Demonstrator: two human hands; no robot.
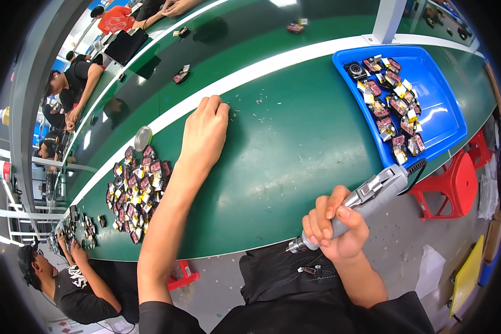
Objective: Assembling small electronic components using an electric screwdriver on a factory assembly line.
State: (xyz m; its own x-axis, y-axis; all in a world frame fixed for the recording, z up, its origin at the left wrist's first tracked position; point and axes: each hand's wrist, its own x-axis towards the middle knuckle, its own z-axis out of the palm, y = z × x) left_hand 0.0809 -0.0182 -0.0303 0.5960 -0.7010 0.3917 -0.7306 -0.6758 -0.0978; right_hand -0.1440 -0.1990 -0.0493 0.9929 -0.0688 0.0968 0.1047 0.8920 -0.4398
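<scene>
My right hand (345,234) is wrapped round a grey electric screwdriver (376,189), whose bit points left and down near the table's front edge. Across the green table (250,161), my left hand (206,131) is lowered by the far white rail. Its fingers are bent and pressed together, and whatever they hold is hidden under them. Beside those fingertips lie scattered tiny silver screws (261,102). Left of my left forearm is a heap of small black-and-red assemblies with yellow-and-white parts (136,192). A round metal tin (143,138) stands at the heap's far edge.
A blue tray (442,142) at the right holds more such assemblies (398,103). Behind the white rail (250,73) runs a green belt (228,53) carrying a few units. A co-worker (78,284) sits at the left, others across. Red stools (453,183) stand at the right.
</scene>
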